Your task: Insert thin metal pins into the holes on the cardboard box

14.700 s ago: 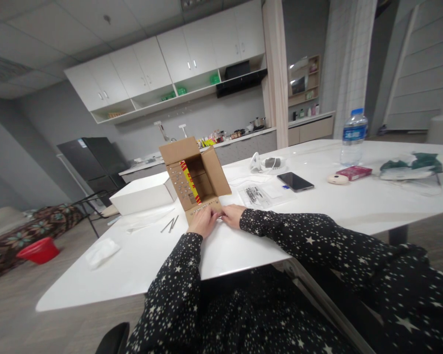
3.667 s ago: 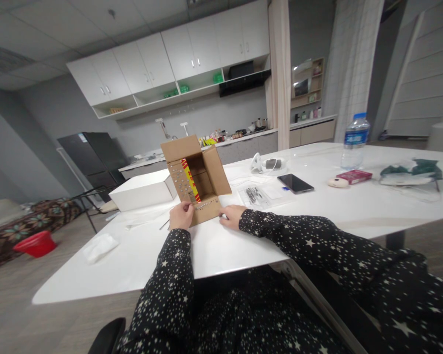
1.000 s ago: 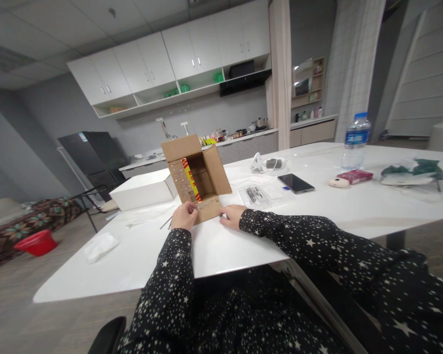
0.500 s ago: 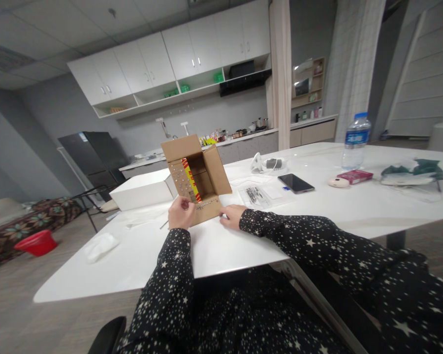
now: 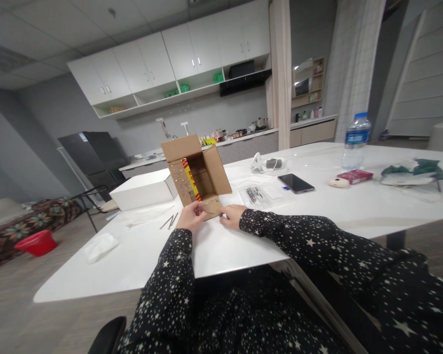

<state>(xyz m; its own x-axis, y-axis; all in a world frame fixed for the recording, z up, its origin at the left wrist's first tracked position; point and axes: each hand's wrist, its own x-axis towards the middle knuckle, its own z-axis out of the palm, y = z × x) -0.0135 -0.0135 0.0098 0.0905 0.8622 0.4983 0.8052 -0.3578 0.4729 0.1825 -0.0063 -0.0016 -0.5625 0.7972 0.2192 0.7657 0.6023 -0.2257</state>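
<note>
A brown cardboard box [image 5: 217, 169] stands tilted on the table with its flaps open towards me. Small metal dots cover its left flap and run in a row along the lower flap, and a yellow-and-red strip lies beside them. My left hand [image 5: 192, 216] is pinched in front of the lower flap. From its fingertips a thin metal nail [image 5: 208, 212] points to the right, too small to see fully. At the flap's lower right corner, my right hand [image 5: 232, 216] rests with bent fingers gripping the edge. Two thin nails [image 5: 166, 222] lie left of my left hand.
Behind the box on the left is a white box [image 5: 143, 191]. A crumpled tissue [image 5: 101, 247] lies nearer. To the right are a clear plastic bag [image 5: 262, 195], a phone [image 5: 296, 183], a pale case [image 5: 338, 182], a red packet [image 5: 355, 176] and a water bottle [image 5: 355, 140].
My left hand has moved right, from the left flap to the lower flap, and the nail now shows in its fingers. The nails on the table are uncovered. My right hand stays put.
</note>
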